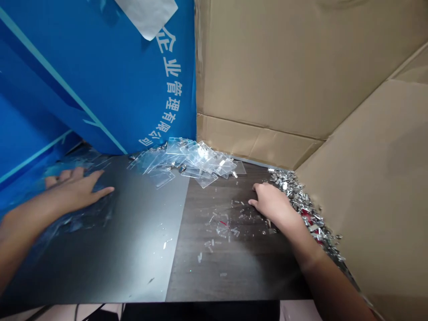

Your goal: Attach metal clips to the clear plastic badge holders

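My left hand (75, 191) is spread, fingers apart, over a blurred heap of clear plastic sheets (78, 223) on the left of the table. It touches or hovers just over them; I cannot tell which. On the right, my right hand (272, 203) rests low over the table, fingers bent and thumb apart from the forefinger, with no held thing showing. Beside it runs a long heap of small shiny metal pieces (299, 194). Tiny clear strips (222, 229) lie scattered left of that hand, with a small red sliver (223, 223) among them.
A pile of clear rectangular plates (197, 160) lies at the back middle. Behind it stand a blue panel (117, 80) with white characters and a cardboard wall (267, 67); more cardboard (377, 178) borders the right. The dark tabletop (143, 249) ends at a front edge.
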{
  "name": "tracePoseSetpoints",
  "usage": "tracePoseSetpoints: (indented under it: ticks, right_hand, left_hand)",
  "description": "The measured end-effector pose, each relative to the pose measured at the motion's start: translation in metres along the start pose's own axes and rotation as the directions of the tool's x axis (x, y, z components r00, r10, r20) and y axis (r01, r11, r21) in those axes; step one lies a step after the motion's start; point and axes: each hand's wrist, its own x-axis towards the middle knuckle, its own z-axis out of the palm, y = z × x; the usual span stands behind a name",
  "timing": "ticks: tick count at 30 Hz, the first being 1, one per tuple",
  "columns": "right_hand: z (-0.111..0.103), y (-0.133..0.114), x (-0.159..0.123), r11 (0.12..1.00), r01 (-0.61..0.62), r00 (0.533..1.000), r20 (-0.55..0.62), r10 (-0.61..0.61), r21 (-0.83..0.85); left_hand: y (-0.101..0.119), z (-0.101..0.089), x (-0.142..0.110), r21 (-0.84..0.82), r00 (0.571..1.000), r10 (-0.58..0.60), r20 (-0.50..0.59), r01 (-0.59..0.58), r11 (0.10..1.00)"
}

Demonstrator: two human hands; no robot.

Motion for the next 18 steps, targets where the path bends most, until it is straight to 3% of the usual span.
tracePoseSetpoints:
  ticks: [3,5,11,18]
  right_hand:
    - [0.001,0.012,0.001,1.0,0.019,1.0,0.008,-0.019,-0.009]
    - [0.005,0.022,0.004,1.0,0.025,0.999,0.024,-0.025,-0.016]
    - [0.022,0.04,0.019,0.997,0.073,0.997,-0.019,-0.073,-0.02]
    - [0.026,0.035,0.026,0.996,0.086,0.992,-0.091,-0.083,0.021]
  left_hand:
    - [-0.025,0.006,-0.008,0.164,0.986,-0.095,0.138,0.072,0.984]
    - [-0.027,0.009,-0.014,0.154,0.985,-0.053,0.162,0.028,0.988]
    - [-0.008,0.011,-0.027,0.138,0.992,0.045,0.115,-0.061,0.989]
    - [0.014,0.002,-0.052,0.055,0.962,0.174,0.21,-0.19,0.98]
